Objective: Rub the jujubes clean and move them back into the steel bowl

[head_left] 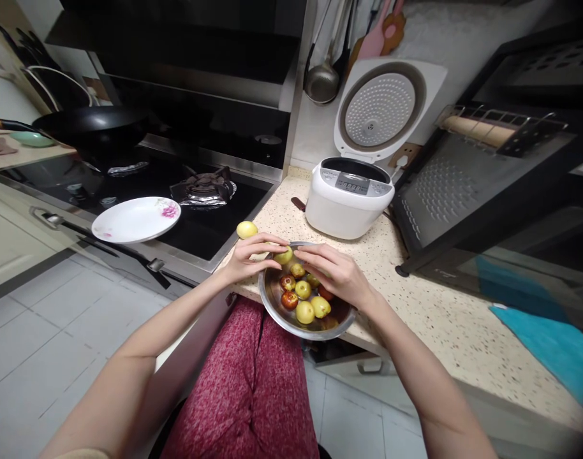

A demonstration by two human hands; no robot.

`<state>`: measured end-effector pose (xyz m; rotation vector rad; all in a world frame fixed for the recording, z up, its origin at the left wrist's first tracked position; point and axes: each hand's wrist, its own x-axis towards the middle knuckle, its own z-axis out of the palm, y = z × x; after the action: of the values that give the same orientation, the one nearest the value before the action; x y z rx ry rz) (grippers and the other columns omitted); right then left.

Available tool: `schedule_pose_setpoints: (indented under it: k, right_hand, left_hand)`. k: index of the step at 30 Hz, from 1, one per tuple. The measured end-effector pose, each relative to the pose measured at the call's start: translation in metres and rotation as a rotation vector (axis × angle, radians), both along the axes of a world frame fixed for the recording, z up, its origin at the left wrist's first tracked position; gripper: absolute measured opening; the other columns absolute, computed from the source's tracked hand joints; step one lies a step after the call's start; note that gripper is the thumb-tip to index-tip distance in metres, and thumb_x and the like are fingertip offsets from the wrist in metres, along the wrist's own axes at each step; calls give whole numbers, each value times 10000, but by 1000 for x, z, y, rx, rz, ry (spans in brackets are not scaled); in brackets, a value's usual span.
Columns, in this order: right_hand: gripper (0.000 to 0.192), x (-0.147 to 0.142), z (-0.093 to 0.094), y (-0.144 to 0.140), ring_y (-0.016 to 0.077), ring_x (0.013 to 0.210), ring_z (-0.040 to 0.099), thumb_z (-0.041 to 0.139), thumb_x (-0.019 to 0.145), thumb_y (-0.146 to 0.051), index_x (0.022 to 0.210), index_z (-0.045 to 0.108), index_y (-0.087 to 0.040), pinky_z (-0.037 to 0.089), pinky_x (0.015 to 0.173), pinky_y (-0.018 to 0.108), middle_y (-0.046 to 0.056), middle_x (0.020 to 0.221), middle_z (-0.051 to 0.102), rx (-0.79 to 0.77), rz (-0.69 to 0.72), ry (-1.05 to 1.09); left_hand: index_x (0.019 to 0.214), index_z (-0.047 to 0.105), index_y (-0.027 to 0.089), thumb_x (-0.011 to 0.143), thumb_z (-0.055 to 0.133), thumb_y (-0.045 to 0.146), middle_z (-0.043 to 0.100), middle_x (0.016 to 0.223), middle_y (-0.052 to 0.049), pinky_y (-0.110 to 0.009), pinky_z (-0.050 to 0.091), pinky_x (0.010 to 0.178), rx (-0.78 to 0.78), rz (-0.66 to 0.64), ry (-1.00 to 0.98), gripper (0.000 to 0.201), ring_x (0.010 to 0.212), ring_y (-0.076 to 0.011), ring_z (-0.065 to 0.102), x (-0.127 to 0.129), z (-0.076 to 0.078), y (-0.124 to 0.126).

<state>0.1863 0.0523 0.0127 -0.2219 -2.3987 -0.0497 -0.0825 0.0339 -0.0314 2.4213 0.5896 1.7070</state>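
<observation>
A steel bowl (267, 305) at the counter's front edge holds several green and red-brown jujubes (302, 289). My left hand (254, 256) pinches a green jujube (284, 256) between thumb and fingers over the bowl's far left rim. From the other side my right hand (338, 273) reaches across the bowl, its fingers stretched out and bent a little, tips close beside that same jujube. Whether they touch it is hard to tell, and the right thumb is mostly hidden. A single yellow-green fruit (247, 229) lies on the counter just beyond my left hand.
Behind the bowl stands a white rice cooker (351, 197) with its lid up. To the left are a gas stove (250, 197), a flowered white plate (133, 220) and a black wok (93, 127). A dark oven (464, 191) and a turquoise cloth (550, 350) are at right.
</observation>
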Motion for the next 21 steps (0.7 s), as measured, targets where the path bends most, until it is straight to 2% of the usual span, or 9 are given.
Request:
schedule_pose_setpoints:
  k: [5,13,17,21]
  right_hand:
    - [383,-6,2,-2,252,1227,703,523,1057,-101,1421,620,-168,653,963,418,159,1344,716,113,-9,-46]
    - [370,-9,1,0,235,1117,738,546,1057,-120,1412,637,-173,657,893,379,138,1277,750,249,-29,-86]
    - [363,-13,2,-1,224,1095,735,553,1059,-126,1407,642,-175,649,879,364,130,1245,758,252,-24,-102]
    - [317,-16,3,-2,221,1108,731,560,1068,-188,1367,664,-195,650,891,362,114,1227,760,187,-10,-99]
  left_hand:
    - [1163,784,193,802,896,260,812,1124,-138,-357,663,915,-17,-74,-14,384,1031,-233,795,2,3,0]
    - [1025,777,157,761,923,300,811,1014,-134,-320,655,829,-43,-138,-27,334,938,-213,788,3,6,0]
    - [948,751,152,753,929,338,801,972,-118,-286,645,762,-112,-172,-43,324,890,-194,775,3,6,-1]
    - [910,729,147,756,928,336,796,971,-117,-267,634,727,-167,-197,-62,314,866,-182,766,4,6,-2]
